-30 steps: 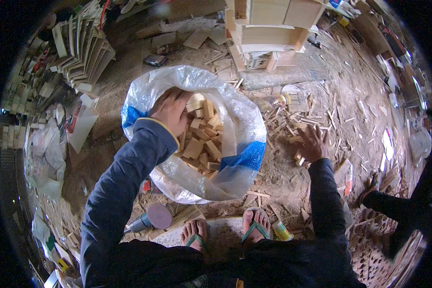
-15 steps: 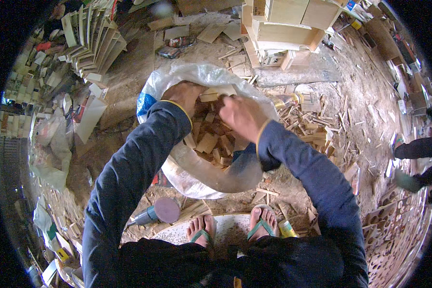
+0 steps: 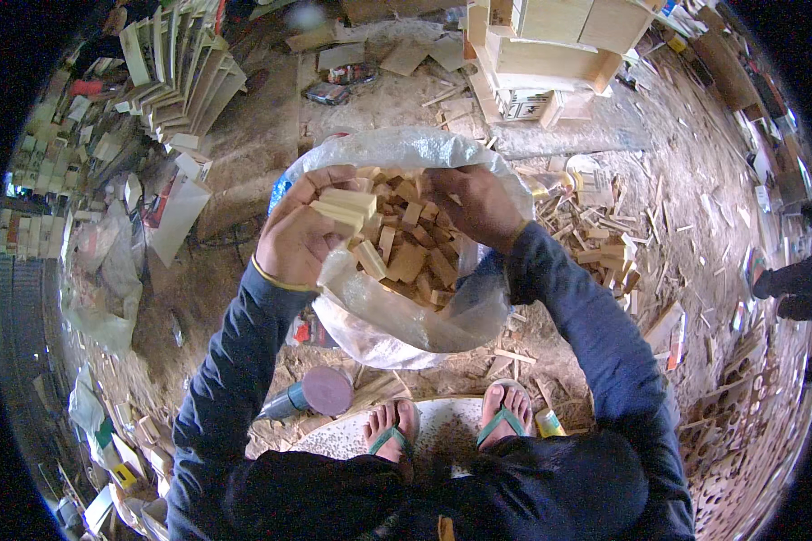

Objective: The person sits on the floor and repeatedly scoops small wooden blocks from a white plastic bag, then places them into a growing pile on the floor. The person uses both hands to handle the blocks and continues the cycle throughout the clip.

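Head view, left fingers [image 3: 323, 179] pinching wood blocks [image 3: 345, 207], long axes rightward, right fingers [image 3: 451, 186] unclear

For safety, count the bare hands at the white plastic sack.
2 at the sack: the left hand, on its left side, holding pale rectangular wooden blocks; the right hand, on its right side. No others show.

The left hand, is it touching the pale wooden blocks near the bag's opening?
Touching. The head view shows the left hand holding the pale wooden blocks, its skin against their left ends, without visible gap.
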### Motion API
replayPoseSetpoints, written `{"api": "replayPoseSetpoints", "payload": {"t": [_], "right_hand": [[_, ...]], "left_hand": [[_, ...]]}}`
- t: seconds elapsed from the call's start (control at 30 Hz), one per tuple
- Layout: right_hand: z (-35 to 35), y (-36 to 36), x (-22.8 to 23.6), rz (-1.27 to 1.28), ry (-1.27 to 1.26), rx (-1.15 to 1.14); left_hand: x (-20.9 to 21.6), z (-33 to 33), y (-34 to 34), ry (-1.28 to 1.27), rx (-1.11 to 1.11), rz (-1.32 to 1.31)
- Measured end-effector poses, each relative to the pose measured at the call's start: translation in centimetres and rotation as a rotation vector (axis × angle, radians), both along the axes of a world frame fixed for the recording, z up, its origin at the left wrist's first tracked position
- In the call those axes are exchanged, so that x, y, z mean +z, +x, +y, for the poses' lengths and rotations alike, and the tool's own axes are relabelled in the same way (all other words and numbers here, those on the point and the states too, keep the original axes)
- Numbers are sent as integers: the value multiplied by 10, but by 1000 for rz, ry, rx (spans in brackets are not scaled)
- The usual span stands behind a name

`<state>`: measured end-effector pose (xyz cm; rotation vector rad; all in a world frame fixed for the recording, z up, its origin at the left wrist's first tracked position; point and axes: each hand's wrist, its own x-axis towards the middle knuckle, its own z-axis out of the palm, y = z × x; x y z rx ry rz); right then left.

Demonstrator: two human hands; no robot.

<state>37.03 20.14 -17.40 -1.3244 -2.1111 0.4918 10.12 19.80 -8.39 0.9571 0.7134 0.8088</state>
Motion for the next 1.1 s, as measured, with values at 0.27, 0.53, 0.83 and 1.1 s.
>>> {"api": "replayPoseSetpoints", "payload": {"t": [0.27, 0.53, 0.83, 1.1], "right_hand": [[-58, -22, 69, 742, -298, 79], [-117, -67, 79, 259, 149, 114], [-14, 5, 18, -639, 118, 92], [-26, 4, 20, -215, 142, 37]], "left_hand": [[-4, -32, 15, -571, 99, -52], [-25, -63, 26, -445, 191, 47], [-16, -61, 9, -415, 115, -22], [-8, -67, 11, -278, 56, -43]]}}
